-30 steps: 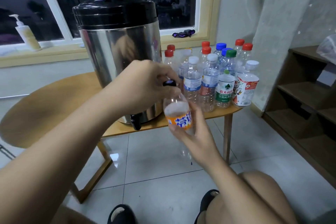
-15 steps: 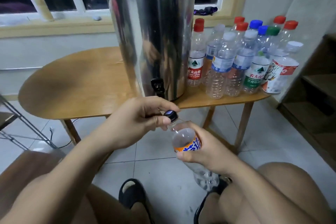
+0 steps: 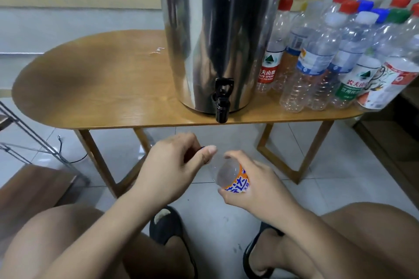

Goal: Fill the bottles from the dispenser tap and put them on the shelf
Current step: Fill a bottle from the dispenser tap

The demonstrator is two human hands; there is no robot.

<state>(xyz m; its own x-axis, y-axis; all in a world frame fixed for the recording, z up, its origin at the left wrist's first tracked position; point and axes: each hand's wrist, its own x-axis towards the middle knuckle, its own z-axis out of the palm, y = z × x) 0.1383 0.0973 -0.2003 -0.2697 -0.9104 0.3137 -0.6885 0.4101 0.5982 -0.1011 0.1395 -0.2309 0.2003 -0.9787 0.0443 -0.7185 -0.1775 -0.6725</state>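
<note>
Risk: the cap (image 3: 200, 148) is small and mostly hidden in the left hand (image 3: 174, 165). If it comes free while the pinch is loose, it could drop to the floor (image 3: 204, 208) between the feet.
Second risk: the bottle (image 3: 231, 176) is thin and clear, and is held tilted well below the tap (image 3: 222, 99). A hard squeeze could buckle it. Once it is under the spout, a poorly lined-up mouth would likely send water onto the floor.
Left hand: fingers curled in, thumb laid forward over the neck end, pinching the dark cap. Only a sliver of the cap shows, so I cannot tell whether it is on the thread or off.
Right hand (image 3: 258, 188): fingers curled round the orange-labelled middle of the bottle from the right, with the neck pointing toward the left hand.
Bottle's place: in the air in front of the surface (image 3: 102, 88), above the knees, apart from the dispenser (image 3: 222, 29).
Others: empty bottles (image 3: 328, 56) stand capped, crowded to the right of the dispenser.
Step, as judged: uncapping before filling.
</note>
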